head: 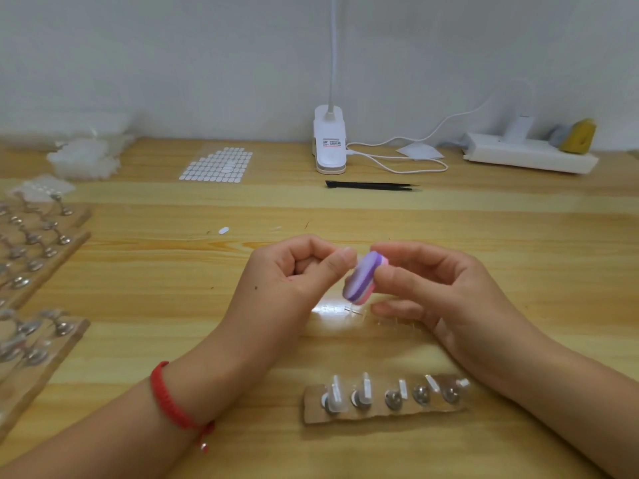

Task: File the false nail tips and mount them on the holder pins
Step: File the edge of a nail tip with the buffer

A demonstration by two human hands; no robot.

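While the right hand grips a purple and pink file between thumb and fingers, the left hand meets it above the middle of the desk. The left fingers are curled, with thumb and forefinger pinched together right at the top of the file. Whether a tip sits in that pinch I cannot tell, as it is too small to see. Just under the hands a clear plastic strip lies on the desk. Near the front edge, between the forearms, lies a brown holder with five pins in a row. Clear tips stand on the two left pins. More holders lie along the left edge. Toward the back edge are a sticker sheet, black tweezers, a white lamp base and, at the back right, a power strip. A red bracelet is on the left wrist.
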